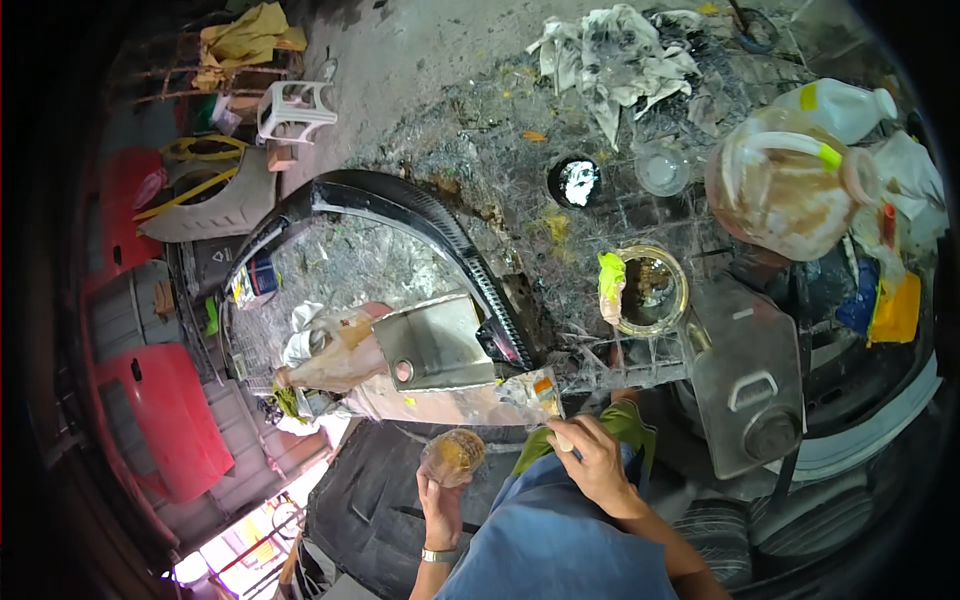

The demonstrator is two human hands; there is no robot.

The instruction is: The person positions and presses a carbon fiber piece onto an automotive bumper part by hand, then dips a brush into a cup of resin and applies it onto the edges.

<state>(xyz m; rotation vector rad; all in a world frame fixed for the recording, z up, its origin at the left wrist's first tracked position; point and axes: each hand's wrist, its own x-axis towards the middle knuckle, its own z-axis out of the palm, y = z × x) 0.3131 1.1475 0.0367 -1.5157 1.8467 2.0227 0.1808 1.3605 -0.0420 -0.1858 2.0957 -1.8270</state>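
Observation:
My left hand (442, 508), a watch on its wrist, is wrapped around a small clear cup (453, 458) with yellowish-brown stuff in or on it. It is raised beside my blue clothing. My right hand (597, 464) is closed on a short pale handle-like piece (566, 438); its far end cannot be made out. Just beyond my hands lies a long pale panel (430, 405), with a smeared patch of orange and white (540, 390) at its right end. On it rests an open grey metal tray (440, 345) with a round pinkish spot inside.
A curved black car trim piece (405, 192) arches over the table. An open metal can (682, 290) carries a bright yellow-green lump on its rim. Plastic jugs (780, 185), a grey tank (745, 385) and a rag (620, 60) lie about. Red panels (165, 420) stand left.

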